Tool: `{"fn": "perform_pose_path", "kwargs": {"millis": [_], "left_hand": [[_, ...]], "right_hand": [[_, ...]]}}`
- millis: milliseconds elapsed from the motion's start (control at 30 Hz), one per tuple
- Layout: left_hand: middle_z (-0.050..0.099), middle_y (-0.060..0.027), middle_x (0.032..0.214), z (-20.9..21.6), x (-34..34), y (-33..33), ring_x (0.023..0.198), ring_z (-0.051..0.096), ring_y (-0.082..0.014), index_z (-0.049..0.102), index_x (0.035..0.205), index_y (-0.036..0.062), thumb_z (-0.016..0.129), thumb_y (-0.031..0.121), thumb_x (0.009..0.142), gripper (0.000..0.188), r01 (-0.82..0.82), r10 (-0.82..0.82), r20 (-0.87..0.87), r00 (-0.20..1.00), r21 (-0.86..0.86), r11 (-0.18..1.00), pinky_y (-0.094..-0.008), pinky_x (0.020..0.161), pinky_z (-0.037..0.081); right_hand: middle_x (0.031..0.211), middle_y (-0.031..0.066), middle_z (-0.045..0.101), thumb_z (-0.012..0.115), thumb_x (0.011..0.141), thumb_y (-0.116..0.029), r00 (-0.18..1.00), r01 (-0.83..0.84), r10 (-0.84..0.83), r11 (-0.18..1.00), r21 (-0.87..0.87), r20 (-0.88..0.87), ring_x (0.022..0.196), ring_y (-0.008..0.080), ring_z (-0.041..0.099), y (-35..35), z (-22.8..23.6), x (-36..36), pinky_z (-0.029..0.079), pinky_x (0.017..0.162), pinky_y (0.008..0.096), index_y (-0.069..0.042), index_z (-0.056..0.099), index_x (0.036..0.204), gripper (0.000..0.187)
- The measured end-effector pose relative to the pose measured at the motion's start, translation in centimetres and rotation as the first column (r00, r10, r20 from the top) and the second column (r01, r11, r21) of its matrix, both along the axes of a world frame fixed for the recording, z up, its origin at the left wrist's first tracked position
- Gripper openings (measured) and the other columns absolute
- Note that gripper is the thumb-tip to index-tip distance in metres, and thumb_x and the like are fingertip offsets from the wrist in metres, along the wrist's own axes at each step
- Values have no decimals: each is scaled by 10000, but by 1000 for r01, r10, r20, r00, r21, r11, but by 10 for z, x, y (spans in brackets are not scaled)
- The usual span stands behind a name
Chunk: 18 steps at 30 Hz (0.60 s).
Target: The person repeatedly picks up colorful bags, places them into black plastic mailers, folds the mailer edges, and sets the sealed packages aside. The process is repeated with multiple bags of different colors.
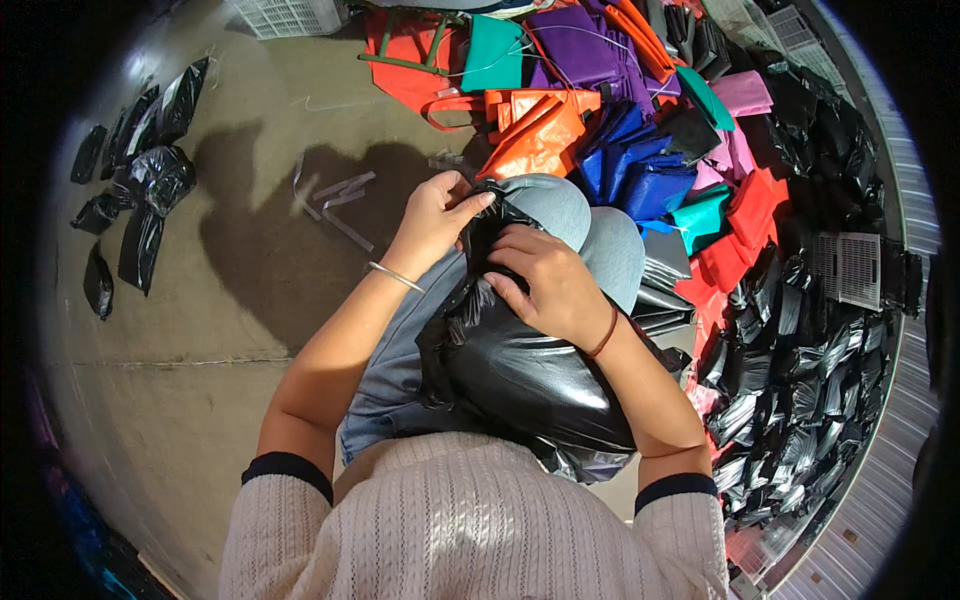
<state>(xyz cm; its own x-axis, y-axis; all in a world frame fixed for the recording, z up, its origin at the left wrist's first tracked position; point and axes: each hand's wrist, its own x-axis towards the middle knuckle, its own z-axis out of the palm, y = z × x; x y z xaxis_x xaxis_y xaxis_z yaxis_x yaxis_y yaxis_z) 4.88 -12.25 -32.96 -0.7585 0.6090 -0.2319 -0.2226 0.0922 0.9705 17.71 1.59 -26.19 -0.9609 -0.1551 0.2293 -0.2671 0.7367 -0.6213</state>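
Observation:
A large shiny black plastic bag (530,375) lies across my lap, bulging with contents I cannot see. My left hand (437,218) pinches the gathered upper end of the bag between thumb and fingers. Close beside it, my right hand (548,280) has its fingers curled into the same bunched plastic, the thumb pressed along the bag's upper side. The fingertips of the right hand are partly hidden in the dark folds. Beneath the bag are my legs in blue jeans (385,370), with the pale knees just beyond my hands.
Folded bags in orange (535,135), blue (640,175), purple (580,45) and red (745,225) are heaped ahead and to the right. Many black packages (800,400) pile up at the far right. Several more black packages (150,180) and clear plastic strips (345,205) lie on the floor at left.

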Motion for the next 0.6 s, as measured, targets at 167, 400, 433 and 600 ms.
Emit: {"fn": "perform_pose_path", "kwargs": {"millis": [167, 400, 433, 600], "left_hand": [[480, 34, 597, 14, 10, 20, 463, 435, -32, 451, 765, 74, 688, 192, 934, 314, 13, -15, 71, 997, 28, 1000, -235, 382, 351], [427, 59, 595, 20, 34, 36, 469, 372, -16, 420, 762, 110, 660, 203, 959, 325, -27, 21, 65, 998, 93, 995, -217, 389, 281], [406, 76, 600, 21, 37, 36, 475, 352, -6, 411, 755, 133, 650, 213, 968, 330, -27, 22, 55, 998, 103, 994, -204, 390, 267], [595, -147, 636, 25, 39, 45, 536, 571, -313, 586, 864, 12, 691, 94, 850, 134, 145, -158, -502, 850, -66, 987, -387, 542, 465]], "right_hand": [[807, 168, 599, 664, 794, -125, 999, 10, -9, 1000, -21, 44, 817, 348, 594, 3, -10, -3, 507, 761, 427, 30, 657, 792, 155], [709, 158, 608, 622, 769, -26, 939, 278, -327, 904, -325, -104, 660, 344, 611, -1, -15, 6, 505, 617, 395, 22, 622, 733, 60], [730, 152, 619, 615, 775, -18, 909, 354, -403, 880, -316, -103, 654, 330, 624, 0, -14, 10, 503, 598, 371, 8, 609, 719, 62], [722, 147, 560, 561, 876, -53, 764, 560, -622, 771, -304, -169, 691, 354, 534, 10, -21, 15, 407, 646, 428, -4, 546, 742, 144]]}}
